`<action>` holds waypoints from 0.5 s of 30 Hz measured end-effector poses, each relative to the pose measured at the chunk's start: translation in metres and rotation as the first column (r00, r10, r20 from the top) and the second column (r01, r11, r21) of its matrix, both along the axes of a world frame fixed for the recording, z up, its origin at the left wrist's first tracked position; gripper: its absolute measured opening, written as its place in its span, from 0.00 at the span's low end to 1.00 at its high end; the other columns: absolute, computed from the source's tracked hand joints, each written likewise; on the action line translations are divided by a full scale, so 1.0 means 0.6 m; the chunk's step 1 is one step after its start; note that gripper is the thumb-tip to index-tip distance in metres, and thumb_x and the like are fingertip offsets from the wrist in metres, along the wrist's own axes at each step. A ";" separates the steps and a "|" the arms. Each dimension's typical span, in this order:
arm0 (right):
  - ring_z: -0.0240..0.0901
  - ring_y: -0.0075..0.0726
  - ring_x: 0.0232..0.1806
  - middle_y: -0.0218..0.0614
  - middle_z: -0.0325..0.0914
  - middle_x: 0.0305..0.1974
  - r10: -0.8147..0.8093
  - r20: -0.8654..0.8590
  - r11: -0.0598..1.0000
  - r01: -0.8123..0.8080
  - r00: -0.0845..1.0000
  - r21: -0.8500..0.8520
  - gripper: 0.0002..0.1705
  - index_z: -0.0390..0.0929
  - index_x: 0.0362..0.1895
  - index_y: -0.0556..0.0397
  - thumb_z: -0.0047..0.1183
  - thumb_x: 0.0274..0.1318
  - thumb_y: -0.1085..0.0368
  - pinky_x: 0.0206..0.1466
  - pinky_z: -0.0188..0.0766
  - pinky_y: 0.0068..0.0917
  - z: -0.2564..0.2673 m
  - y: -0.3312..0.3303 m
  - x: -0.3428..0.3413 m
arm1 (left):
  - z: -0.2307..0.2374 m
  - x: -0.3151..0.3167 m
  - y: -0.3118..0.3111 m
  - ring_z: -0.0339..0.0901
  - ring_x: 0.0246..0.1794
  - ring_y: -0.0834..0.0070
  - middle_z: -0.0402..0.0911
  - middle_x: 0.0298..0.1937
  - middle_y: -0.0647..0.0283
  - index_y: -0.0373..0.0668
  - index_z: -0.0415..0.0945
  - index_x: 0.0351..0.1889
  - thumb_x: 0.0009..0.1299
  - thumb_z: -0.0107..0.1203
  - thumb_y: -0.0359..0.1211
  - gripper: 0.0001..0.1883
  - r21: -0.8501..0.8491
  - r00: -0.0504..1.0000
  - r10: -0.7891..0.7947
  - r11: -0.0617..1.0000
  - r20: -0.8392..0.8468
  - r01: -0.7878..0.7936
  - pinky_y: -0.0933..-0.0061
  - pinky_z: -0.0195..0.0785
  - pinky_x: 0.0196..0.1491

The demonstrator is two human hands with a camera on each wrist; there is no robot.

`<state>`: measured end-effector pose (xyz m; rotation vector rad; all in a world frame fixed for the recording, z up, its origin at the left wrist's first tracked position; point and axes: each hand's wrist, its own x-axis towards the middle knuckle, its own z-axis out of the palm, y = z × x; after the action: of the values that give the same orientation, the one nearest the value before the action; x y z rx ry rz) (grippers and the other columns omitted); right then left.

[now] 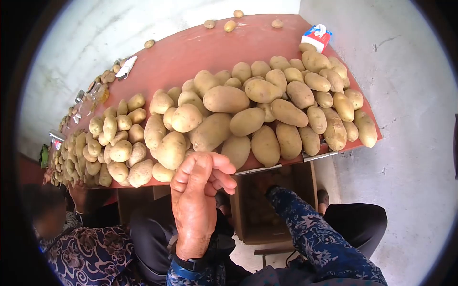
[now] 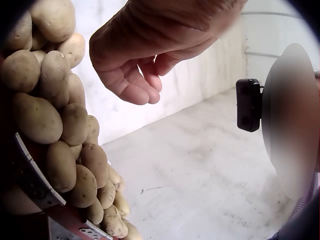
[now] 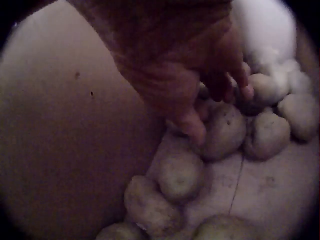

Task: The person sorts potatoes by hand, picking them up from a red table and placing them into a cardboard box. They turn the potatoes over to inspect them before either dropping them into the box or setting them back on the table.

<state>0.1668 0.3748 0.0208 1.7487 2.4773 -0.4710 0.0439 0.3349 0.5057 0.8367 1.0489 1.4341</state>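
Observation:
My left hand (image 1: 195, 195) is raised in front of the table's near edge, its fingers loosely bent with nothing between them. Just beyond it lies a large heap of potatoes (image 1: 226, 99), also seen beside the hand (image 2: 150, 45) in the left wrist view. My right arm reaches down into a cardboard box (image 1: 310, 183) below the table edge. Inside, in the right wrist view, the right hand (image 3: 175, 70) has its thumb and fingers spread over a potato (image 3: 225, 132) lying among others. The thumb tip is at that potato's left side; some fingers are partly hidden.
The red table (image 1: 186, 52) bears smaller potatoes on the left, a tissue pack (image 1: 317, 37) at the far right corner and glass jars (image 1: 98, 95). Another person in a patterned garment (image 1: 95, 255) sits close on my left. A wall (image 1: 405, 119) stands at the right.

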 end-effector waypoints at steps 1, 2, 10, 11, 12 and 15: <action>0.71 0.48 0.55 0.47 0.76 0.52 0.023 0.051 0.990 -0.030 0.998 0.139 0.19 0.79 0.48 0.50 0.42 0.60 0.58 0.57 0.66 0.49 -0.006 -0.003 0.000 | 0.000 0.000 -0.001 0.75 0.25 0.77 0.81 0.30 0.59 0.36 0.77 0.35 0.75 0.47 0.38 0.15 -0.006 1.000 0.003 1.000 -0.007 -0.003 0.77 0.71 0.31; 0.71 0.48 0.55 0.47 0.76 0.52 0.022 0.049 0.990 -0.029 0.999 0.140 0.19 0.79 0.48 0.50 0.42 0.60 0.58 0.57 0.66 0.49 -0.001 -0.005 0.001 | 0.000 0.001 -0.001 0.75 0.25 0.77 0.81 0.30 0.59 0.36 0.77 0.35 0.75 0.47 0.38 0.15 -0.012 1.000 0.007 1.000 -0.013 -0.007 0.77 0.71 0.31; 0.74 0.46 0.52 0.43 0.78 0.49 0.151 0.048 0.976 -0.141 0.987 -0.164 0.21 0.79 0.49 0.48 0.43 0.58 0.54 0.57 0.65 0.50 0.079 -0.019 0.030 | -0.003 0.002 0.008 0.75 0.25 0.78 0.81 0.30 0.60 0.35 0.77 0.36 0.75 0.46 0.37 0.15 -0.024 0.999 -0.022 0.999 -0.032 0.021 0.77 0.71 0.31; 0.74 0.47 0.52 0.43 0.78 0.49 0.172 0.045 0.968 -0.161 0.984 -0.193 0.21 0.79 0.48 0.49 0.43 0.58 0.53 0.56 0.66 0.49 0.075 -0.017 0.039 | -0.004 0.005 0.009 0.75 0.26 0.78 0.81 0.30 0.60 0.35 0.77 0.36 0.75 0.46 0.37 0.14 -0.037 0.999 -0.022 0.999 -0.033 0.020 0.78 0.70 0.31; 0.74 0.47 0.52 0.43 0.78 0.49 0.201 0.040 0.957 -0.188 0.979 -0.221 0.21 0.79 0.48 0.49 0.44 0.57 0.53 0.56 0.66 0.49 0.072 -0.017 0.047 | -0.004 0.008 0.011 0.75 0.26 0.78 0.81 0.30 0.60 0.35 0.77 0.36 0.75 0.46 0.37 0.14 -0.033 0.999 -0.025 0.999 -0.031 0.024 0.78 0.70 0.31; 0.74 0.48 0.51 0.43 0.79 0.48 0.319 -0.017 0.893 -0.306 0.948 -0.330 0.20 0.78 0.47 0.49 0.45 0.56 0.53 0.55 0.67 0.47 0.077 -0.017 0.076 | -0.004 0.015 0.017 0.74 0.23 0.76 0.79 0.29 0.60 0.36 0.75 0.35 0.74 0.47 0.40 0.16 -0.032 0.999 0.007 0.999 -0.050 -0.008 0.77 0.69 0.28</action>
<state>0.2124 0.3647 0.0672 1.1963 2.4147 -0.7584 0.0527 0.3451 0.5033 0.8504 1.1111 1.4057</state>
